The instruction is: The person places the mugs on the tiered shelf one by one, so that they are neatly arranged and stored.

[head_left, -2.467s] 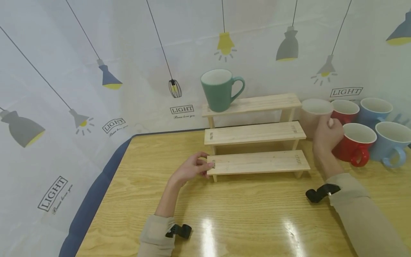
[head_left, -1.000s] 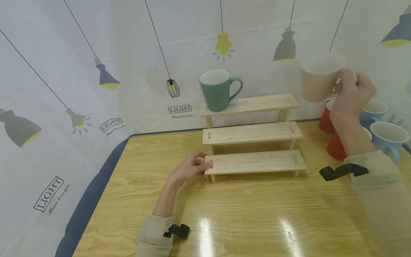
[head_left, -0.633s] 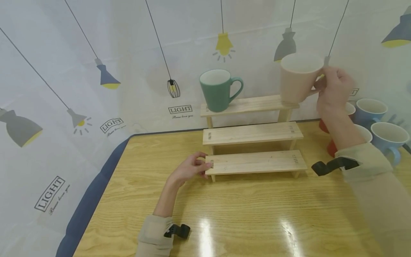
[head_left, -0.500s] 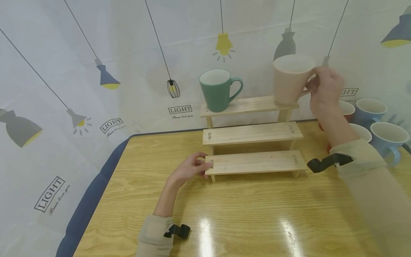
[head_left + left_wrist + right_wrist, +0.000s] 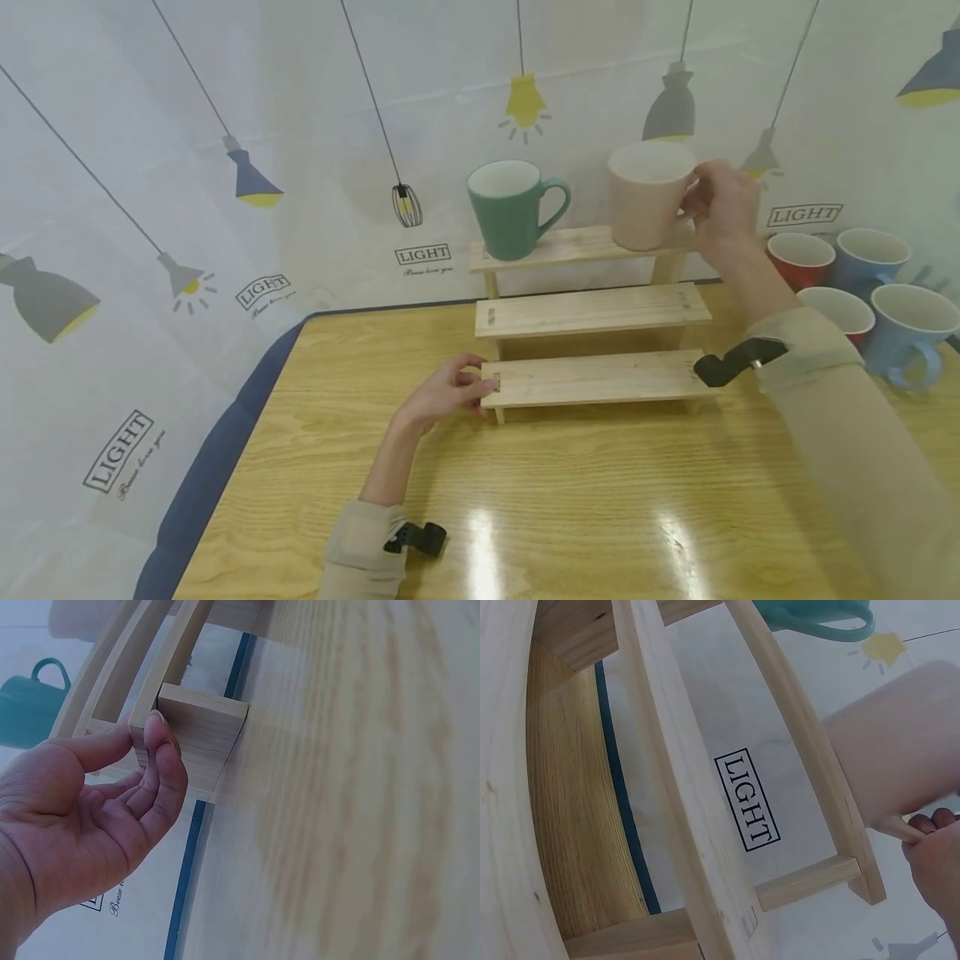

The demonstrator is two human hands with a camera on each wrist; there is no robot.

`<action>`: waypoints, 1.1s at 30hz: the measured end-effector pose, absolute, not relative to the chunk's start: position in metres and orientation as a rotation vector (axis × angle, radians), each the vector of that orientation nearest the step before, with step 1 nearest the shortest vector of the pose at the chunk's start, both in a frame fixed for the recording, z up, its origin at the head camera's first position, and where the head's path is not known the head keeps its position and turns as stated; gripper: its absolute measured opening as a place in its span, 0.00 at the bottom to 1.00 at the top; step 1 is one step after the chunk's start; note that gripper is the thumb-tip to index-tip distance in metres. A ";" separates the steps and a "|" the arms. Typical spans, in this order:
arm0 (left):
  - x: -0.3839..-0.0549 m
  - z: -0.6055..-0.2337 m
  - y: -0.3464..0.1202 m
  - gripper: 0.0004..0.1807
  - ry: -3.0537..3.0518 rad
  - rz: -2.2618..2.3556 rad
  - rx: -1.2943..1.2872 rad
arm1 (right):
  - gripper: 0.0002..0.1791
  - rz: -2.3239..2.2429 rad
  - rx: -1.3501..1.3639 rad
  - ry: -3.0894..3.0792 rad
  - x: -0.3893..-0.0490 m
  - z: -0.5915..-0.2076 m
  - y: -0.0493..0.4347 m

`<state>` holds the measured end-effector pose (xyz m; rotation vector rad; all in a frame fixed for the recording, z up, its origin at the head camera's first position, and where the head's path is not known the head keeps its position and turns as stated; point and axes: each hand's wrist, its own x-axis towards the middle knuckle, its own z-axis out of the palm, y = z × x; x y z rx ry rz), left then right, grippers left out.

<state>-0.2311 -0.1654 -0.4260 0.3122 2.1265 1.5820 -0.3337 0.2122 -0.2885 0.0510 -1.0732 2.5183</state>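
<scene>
A three-step wooden rack [image 5: 592, 310] stands on the table. On the left of its top step sits a green mug [image 5: 510, 212], handle to the right. A pale pink mug [image 5: 647, 200] is upright at the right part of that step; in the right wrist view its base meets the step's edge. My right hand [image 5: 723, 208] grips the pink mug's handle, fingers partly hidden behind it. At the left end of the lowest step, my left hand [image 5: 442, 392] pinches the board between thumb and fingers, as the left wrist view [image 5: 112, 787] also shows.
To the right of the rack, two red mugs [image 5: 801, 254] and two blue mugs [image 5: 911, 325] stand grouped on the wooden table [image 5: 570, 492], partly behind my right arm. A white curtain [image 5: 337, 100] printed with lamps hangs behind, and a blue edge [image 5: 217, 467] runs along the left.
My right hand lifted the pink mug from beside the red mugs, then carried it left and down onto the top step. The left hand stays on the lowest step.
</scene>
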 end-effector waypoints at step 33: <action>-0.232 -0.427 -0.165 0.32 2.107 1.601 0.313 | 0.21 2.394 0.304 -1.442 -0.343 -0.297 0.222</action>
